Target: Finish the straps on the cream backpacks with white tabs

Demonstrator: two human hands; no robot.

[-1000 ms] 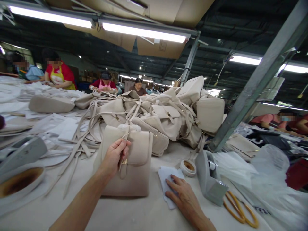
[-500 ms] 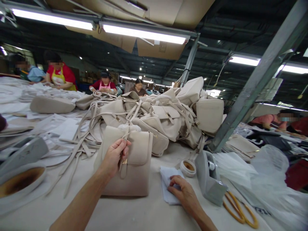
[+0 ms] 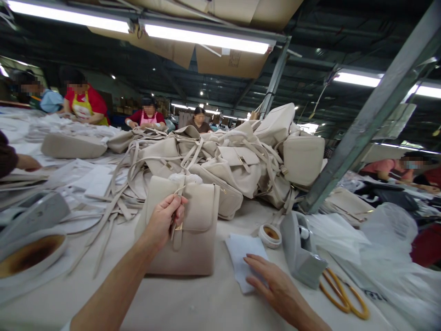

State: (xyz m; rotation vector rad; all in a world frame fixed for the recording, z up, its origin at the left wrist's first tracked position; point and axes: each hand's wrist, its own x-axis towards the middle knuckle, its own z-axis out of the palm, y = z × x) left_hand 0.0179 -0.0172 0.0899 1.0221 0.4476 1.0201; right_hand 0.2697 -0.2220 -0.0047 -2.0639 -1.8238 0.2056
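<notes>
A beige bag stands upright on the pale table, its flap facing me. My left hand is closed in a pinch on a thin strap at the front of the flap, above a small gold fitting. To the right, my right hand rests with fingers apart on a folded white cloth. A round tub of brown paste sits just beyond the cloth.
Behind the bag rises a heap of beige bags. A grey tape dispenser, yellow-handled scissors and clear plastic lie right. At left are another dispenser, a larger brown-filled dish and another person's hand.
My right hand has spread its fingers and shifted slightly right and down on the cloth. The other person's hand has come into view at the left. My left hand keeps its pinch.
</notes>
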